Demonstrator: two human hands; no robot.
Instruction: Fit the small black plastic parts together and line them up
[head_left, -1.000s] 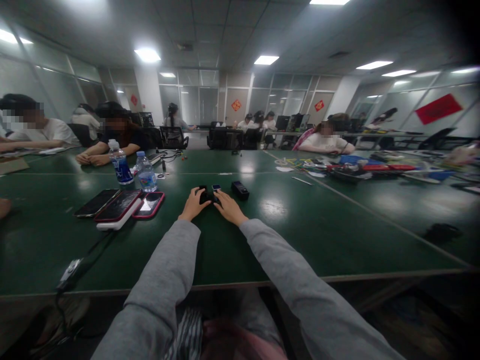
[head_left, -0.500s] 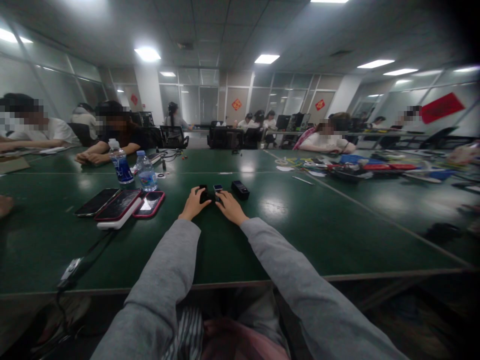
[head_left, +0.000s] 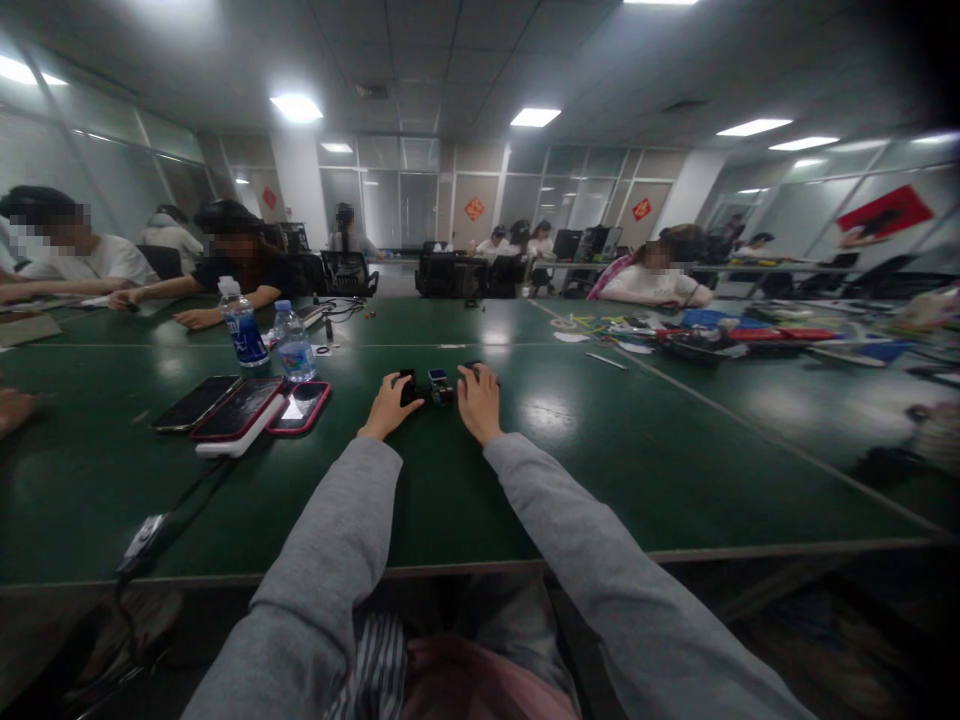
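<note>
My left hand curls round a small black device on the green table. Just right of it stands a small blue-topped piece, free of both hands. My right hand lies over a black box, fingers bent over its top and hiding most of it. Both my arms wear grey sleeves.
Three phones on a white power bank lie to the left, with two water bottles behind them. A cable and plug run off the front left edge. Other people sit along the far side; clutter covers the right part.
My right hand has left the black device and blue-topped piece and moved right onto the black box. The left hand has stayed put.
</note>
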